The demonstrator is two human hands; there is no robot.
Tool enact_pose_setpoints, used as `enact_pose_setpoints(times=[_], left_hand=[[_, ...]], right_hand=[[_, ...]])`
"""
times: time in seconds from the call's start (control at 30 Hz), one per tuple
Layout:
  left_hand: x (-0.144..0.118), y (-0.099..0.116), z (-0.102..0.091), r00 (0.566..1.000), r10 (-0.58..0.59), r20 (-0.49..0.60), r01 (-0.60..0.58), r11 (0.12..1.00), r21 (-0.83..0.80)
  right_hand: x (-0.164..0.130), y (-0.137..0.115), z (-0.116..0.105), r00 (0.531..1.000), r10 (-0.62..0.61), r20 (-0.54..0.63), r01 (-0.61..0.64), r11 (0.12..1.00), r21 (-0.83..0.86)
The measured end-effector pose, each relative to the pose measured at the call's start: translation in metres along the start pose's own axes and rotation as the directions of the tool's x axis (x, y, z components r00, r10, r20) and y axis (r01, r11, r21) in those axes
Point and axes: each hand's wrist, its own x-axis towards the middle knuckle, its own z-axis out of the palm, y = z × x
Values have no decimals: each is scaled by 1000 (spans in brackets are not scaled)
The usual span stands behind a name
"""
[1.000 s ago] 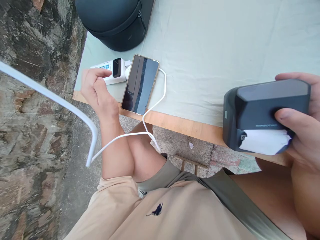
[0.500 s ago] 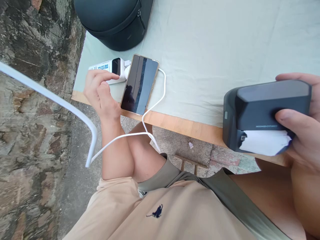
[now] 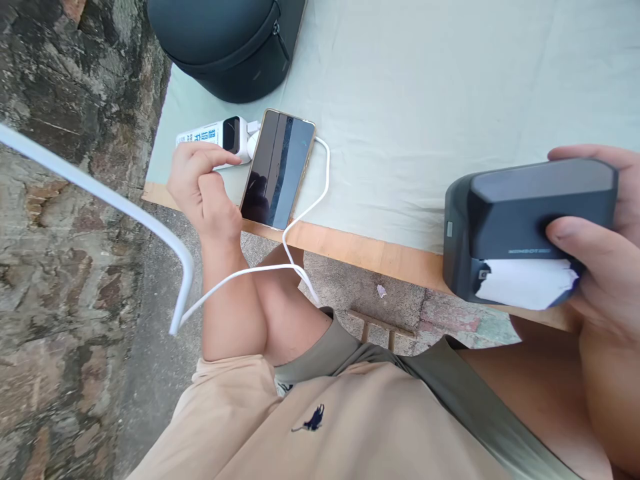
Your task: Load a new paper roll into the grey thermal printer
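Note:
My left hand (image 3: 200, 187) is at the table's near left corner, its curled thumb and forefinger pinching the near edge of a white power bank (image 3: 210, 135) with a dark display. A smartphone (image 3: 277, 170) with a dark screen lies just right of it, joined by a white cable (image 3: 320, 180) that loops off the table edge over my knee. My right hand (image 3: 597, 267) holds a dark grey box-shaped device (image 3: 525, 220) above the table's front edge, thumb across its face. A torn white paper strip (image 3: 525, 283) sticks out of it.
A dark rounded bag (image 3: 225, 40) stands at the back left of the table, which is covered by a pale green cloth (image 3: 425, 100) with a wooden front edge (image 3: 360, 250). A rough stone wall (image 3: 65, 133) is at left. A bent white tube (image 3: 115, 200) crosses in front of it.
My left hand's fingers have closed in on the power bank's near edge, and the power bank has slid slightly left. The right hand and its device have barely moved.

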Motion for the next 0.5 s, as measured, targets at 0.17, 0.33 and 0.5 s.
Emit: enact_pose_setpoints(times=[0.17,0.33,0.5], left_hand=[[1,2,1,1000,-10,9,10,1000,16],[3,1,4,999,-38,10,37,999,40],[6,1,5,997,-80,11,79,995,67]], right_hand=[[0,-1,-1,1000,7,-5,-7,1000,-9],[-1,0,-2,1000,-17,10,17,999,-36],[-2,-1,0,1000,-10,18,11,1000,-13]])
